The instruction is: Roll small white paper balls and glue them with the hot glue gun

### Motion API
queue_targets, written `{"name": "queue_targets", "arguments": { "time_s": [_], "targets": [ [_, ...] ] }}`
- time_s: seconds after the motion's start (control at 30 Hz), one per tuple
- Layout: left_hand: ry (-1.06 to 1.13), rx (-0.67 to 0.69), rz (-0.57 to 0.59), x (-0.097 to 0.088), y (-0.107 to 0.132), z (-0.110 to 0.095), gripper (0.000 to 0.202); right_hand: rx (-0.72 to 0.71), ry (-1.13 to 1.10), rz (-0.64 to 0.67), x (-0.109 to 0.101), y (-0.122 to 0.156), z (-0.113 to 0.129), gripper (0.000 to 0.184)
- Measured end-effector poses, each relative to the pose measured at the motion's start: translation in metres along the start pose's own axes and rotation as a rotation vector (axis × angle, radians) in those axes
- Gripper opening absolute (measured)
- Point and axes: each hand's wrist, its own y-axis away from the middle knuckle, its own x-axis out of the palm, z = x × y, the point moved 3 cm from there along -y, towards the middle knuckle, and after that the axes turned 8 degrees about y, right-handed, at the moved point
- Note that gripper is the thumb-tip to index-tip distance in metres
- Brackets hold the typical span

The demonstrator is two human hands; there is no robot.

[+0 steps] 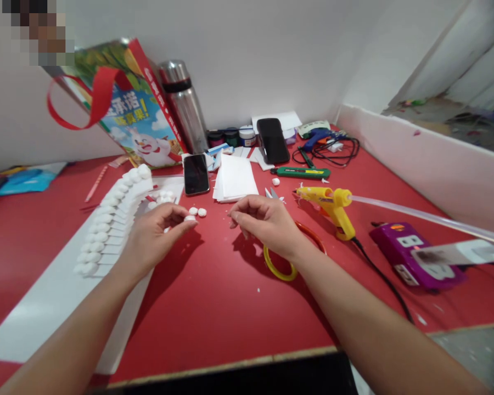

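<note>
Between the thumb and fingers of my left hand [150,236] is a small white puffy ball [190,218], perhaps of cotton or foam. Two similar white balls [197,212] lie on the red table just beyond those fingertips. My right hand [267,222] hovers across from it, fingers curled toward the thumb; anything in that pinch is too small or hidden to make out. Under the right hand lie scissors with red and yellow handles [286,271], partly covered. Left of my left hand, rows of white balls on strips [102,225] rest on a white board [37,318].
A yellow glue gun [331,206] with a long glue stick lies right, beside a purple box [411,255]. Behind are white paper sheets [236,176], two phones [196,174], a green cutter [302,173], a steel flask [185,107] and a picture bag [135,115].
</note>
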Motion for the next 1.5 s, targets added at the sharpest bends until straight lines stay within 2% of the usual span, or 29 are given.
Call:
{"name": "queue_targets", "arguments": {
  "time_s": [0.1,0.23,0.33,0.5,0.67,0.8,0.9,1.0,1.1,1.13,1.2,1.3,1.4,1.5],
  "targets": [
    [-0.245,0.076,0.023,-0.015,-0.006,0.01,0.022,-0.004,0.019,-0.039,-0.003,-0.001,0.002,0.014],
    [-0.374,0.174,0.073,-0.021,-0.011,0.018,0.023,0.009,0.014,-0.048,-0.003,-0.001,0.002,0.015],
    [-0.413,0.175,0.076,-0.017,-0.015,0.023,0.023,0.016,0.011,-0.045,-0.003,-0.002,0.001,0.014],
    [-0.462,0.176,0.179,-0.007,-0.023,0.027,0.024,0.036,0.011,-0.05,-0.004,-0.003,0.0,0.015],
    [-0.455,0.132,0.165,-0.004,-0.026,0.026,0.023,0.053,0.013,-0.037,-0.003,-0.001,0.0,0.015],
    [-0.43,0.107,0.151,-0.005,-0.026,0.024,0.022,0.061,0.02,-0.043,-0.003,-0.001,-0.001,0.015],
    [-0.387,0.051,0.17,-0.013,-0.024,0.022,0.021,0.055,0.028,-0.042,-0.004,-0.001,-0.002,0.015],
    [-0.341,-0.009,0.109,-0.026,-0.02,0.015,0.022,0.044,0.032,-0.047,-0.004,-0.002,-0.003,0.016],
    [-0.292,0.039,-0.094,-0.034,-0.015,-0.003,0.017,0.048,0.016,-0.053,-0.005,-0.003,-0.004,0.018],
    [-0.204,0.038,-0.144,-0.032,-0.013,-0.01,0.017,0.048,0.012,-0.058,-0.005,-0.003,-0.004,0.018],
    [0.017,0.001,-0.139,-0.018,-0.011,-0.021,0.017,0.044,0.008,-0.075,-0.005,-0.003,-0.004,0.019],
    [0.234,-0.066,-0.028,0.016,-0.013,-0.033,0.018,0.049,0.007,-0.104,-0.007,-0.004,-0.004,0.02],
    [0.31,-0.099,0.082,0.049,-0.019,-0.033,0.024,0.067,-0.022,-0.124,-0.009,-0.003,-0.003,0.024],
    [0.418,-0.088,0.126,0.069,-0.023,-0.026,0.028,0.084,-0.099,-0.148,-0.013,-0.003,-0.003,0.026]
  ]
}}
